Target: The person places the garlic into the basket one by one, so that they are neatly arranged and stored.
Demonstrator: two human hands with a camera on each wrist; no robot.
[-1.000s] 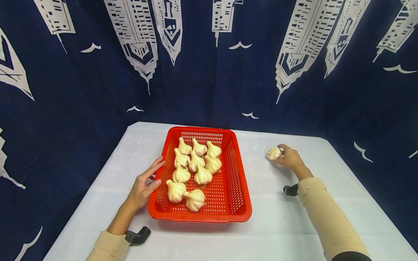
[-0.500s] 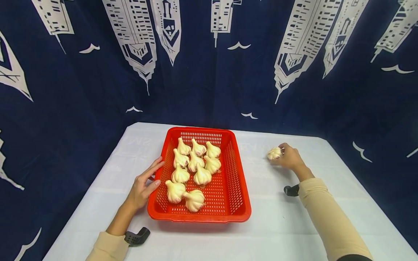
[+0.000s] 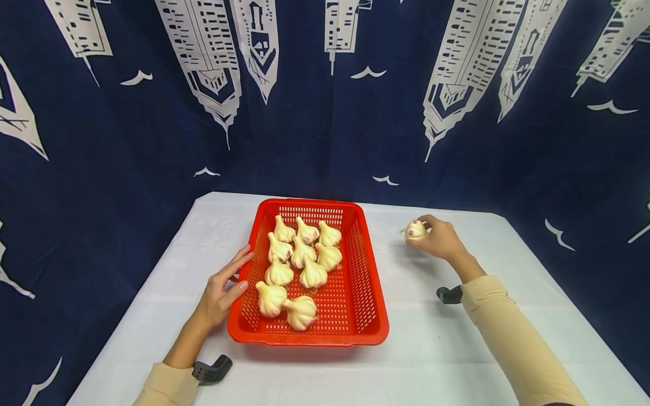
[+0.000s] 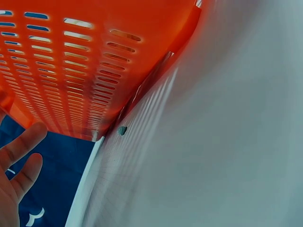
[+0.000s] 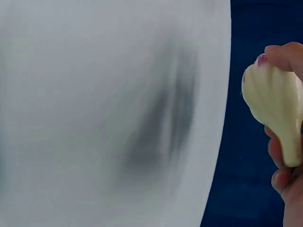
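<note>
My right hand [image 3: 440, 239] holds a cream garlic bulb [image 3: 416, 230] just above the right part of the table. The right wrist view shows the garlic bulb [image 5: 272, 94] with its stem downward, between the thumb and curled fingers. Several more garlic bulbs [image 3: 313, 273] lie in a red plastic basket [image 3: 373, 265] in the middle of the table. At the basket's left rim, my left hand [image 3: 217, 293] rests with fingers fairly straight. From the left wrist, its fingertips [image 4: 35, 132] appear beside the slotted wall of the basket [image 4: 156, 28].
A white cloth covers the table [image 3: 315, 378]. Behind it hangs a dark blue curtain [image 3: 325, 141] printed with white buildings and birds. The basket's near right part shows bare mesh floor. A black band device [image 3: 213, 370] sits at the left wrist.
My right hand has lifted the garlic bulb slightly and moved it a little left, turning it. The left hand and the basket stay in place.
</note>
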